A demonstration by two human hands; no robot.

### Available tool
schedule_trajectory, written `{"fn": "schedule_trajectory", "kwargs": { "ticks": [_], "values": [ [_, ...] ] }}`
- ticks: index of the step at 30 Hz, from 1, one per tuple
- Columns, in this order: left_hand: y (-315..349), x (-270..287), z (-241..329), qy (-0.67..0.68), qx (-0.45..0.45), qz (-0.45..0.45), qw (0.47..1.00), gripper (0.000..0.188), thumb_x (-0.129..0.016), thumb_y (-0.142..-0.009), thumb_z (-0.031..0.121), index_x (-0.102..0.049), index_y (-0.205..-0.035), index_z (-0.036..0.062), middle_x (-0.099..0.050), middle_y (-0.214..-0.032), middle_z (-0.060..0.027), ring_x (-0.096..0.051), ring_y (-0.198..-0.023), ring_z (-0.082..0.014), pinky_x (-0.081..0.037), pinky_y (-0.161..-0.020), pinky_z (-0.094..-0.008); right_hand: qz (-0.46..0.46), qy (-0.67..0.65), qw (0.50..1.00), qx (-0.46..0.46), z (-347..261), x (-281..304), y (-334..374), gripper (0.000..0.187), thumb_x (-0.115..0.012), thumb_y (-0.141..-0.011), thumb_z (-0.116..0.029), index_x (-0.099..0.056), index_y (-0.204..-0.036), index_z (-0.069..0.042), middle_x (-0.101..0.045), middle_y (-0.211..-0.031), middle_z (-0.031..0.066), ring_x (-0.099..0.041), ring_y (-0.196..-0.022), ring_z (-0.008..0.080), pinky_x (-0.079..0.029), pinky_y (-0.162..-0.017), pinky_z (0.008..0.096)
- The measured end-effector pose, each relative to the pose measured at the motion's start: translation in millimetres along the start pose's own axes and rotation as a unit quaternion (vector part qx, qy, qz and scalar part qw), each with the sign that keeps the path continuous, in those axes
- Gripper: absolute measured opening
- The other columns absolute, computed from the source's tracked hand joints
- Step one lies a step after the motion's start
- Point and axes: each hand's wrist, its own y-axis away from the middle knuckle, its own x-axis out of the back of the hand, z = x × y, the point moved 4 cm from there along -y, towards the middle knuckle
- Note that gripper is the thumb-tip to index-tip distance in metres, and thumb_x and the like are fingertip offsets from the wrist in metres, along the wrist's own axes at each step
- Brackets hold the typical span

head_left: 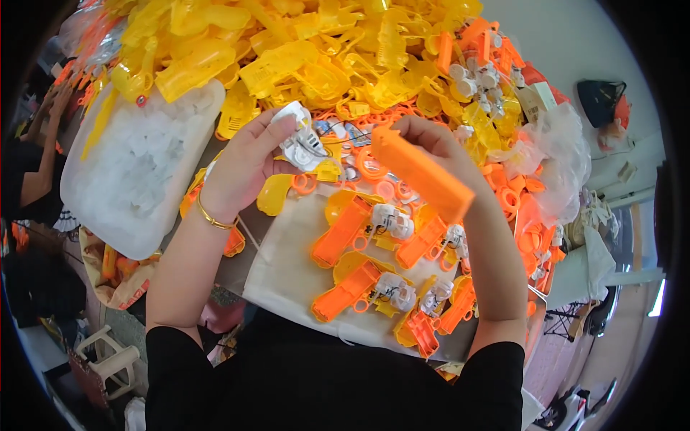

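Observation:
My left hand (241, 161), with a gold bangle at its wrist, pinches a white plastic wired unit (302, 142) between thumb and fingers. Across from it, my right hand (431, 136) grips an orange oblong plastic case (425, 176), tilted down to the right; part of that hand is hidden behind the case. Thin dark wires (348, 139) run between the unit and the case. Below both hands lies a white cloth (280, 266) with several yellow shells bearing orange cases (345, 289) and white wired units (395, 291).
A big heap of yellow plastic shells (287, 61) fills the far side. At left stands a translucent tub (136, 172) of whitish small parts. Orange rings (371, 165) lie past the cloth, and clear plastic bags (557, 158) at right. Another person's arm (43, 147) shows far left.

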Motion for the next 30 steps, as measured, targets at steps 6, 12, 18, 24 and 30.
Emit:
{"fn": "schedule_trajectory", "kwargs": {
  "ticks": [6,12,18,24,30],
  "values": [
    [-19.9,7.7,58.9,-0.048,-0.085,0.037,0.995,0.034,-0.054,-0.092,0.028,-0.048,-0.117,0.0046,-0.060,-0.098,-0.0047,-0.062,-0.088,-0.0132,-0.055,-0.072,-0.0308,0.110,0.131,0.976,0.138,-26.9,-27.0,-45.3,0.013,-0.056,-0.089,-0.010,-0.055,-0.100,-0.002,-0.056,-0.087,-0.0013,-0.053,-0.080,0.0051,-0.045,-0.069,0.0217],
    [-39.4,17.2,76.8,-0.622,-0.236,0.138,0.734,0.044,-0.065,-0.077,0.010,-0.045,-0.116,0.0033,-0.057,-0.094,-0.0132,-0.060,-0.084,-0.0307,-0.050,-0.074,-0.0364,0.036,0.424,0.887,0.181,-18.3,-61.7,-60.3,0.009,-0.060,-0.085,-0.011,-0.061,-0.090,-0.004,-0.057,-0.092,0.0096,-0.061,-0.080,0.0213,-0.051,-0.071,0.0315],
    [-32.4,27.8,50.5,-0.692,-0.225,0.014,0.685,0.043,-0.061,-0.076,0.005,-0.048,-0.117,0.0096,-0.051,-0.095,-0.0176,-0.058,-0.087,-0.0348,-0.049,-0.076,-0.0386,0.068,0.503,0.851,0.138,31.7,-92.1,-80.0,0.013,-0.062,-0.083,-0.017,-0.062,-0.088,-0.004,-0.055,-0.091,0.0119,-0.061,-0.080,0.0292,-0.051,-0.070,0.0382],
    [-32.7,51.3,47.1,-0.684,-0.208,0.039,0.698,0.047,-0.063,-0.078,0.008,-0.044,-0.121,0.0098,-0.058,-0.097,-0.0169,-0.059,-0.089,-0.0333,-0.049,-0.076,-0.0380,0.068,0.515,0.848,0.102,45.1,-110.7,-90.8,0.013,-0.063,-0.082,-0.015,-0.062,-0.089,-0.005,-0.054,-0.089,0.0121,-0.061,-0.075,0.0288,-0.051,-0.066,0.0379],
    [-15.2,3.3,68.4,-0.577,-0.250,0.031,0.777,0.045,-0.063,-0.081,0.010,-0.041,-0.120,0.0066,-0.062,-0.099,-0.0187,-0.061,-0.092,-0.0340,-0.048,-0.076,-0.0386,0.159,0.365,0.908,0.130,9.8,-53.4,-42.6,0.011,-0.064,-0.082,-0.009,-0.061,-0.091,-0.003,-0.053,-0.086,0.0088,-0.061,-0.073,0.0195,-0.052,-0.064,0.0304]
  ]
}}
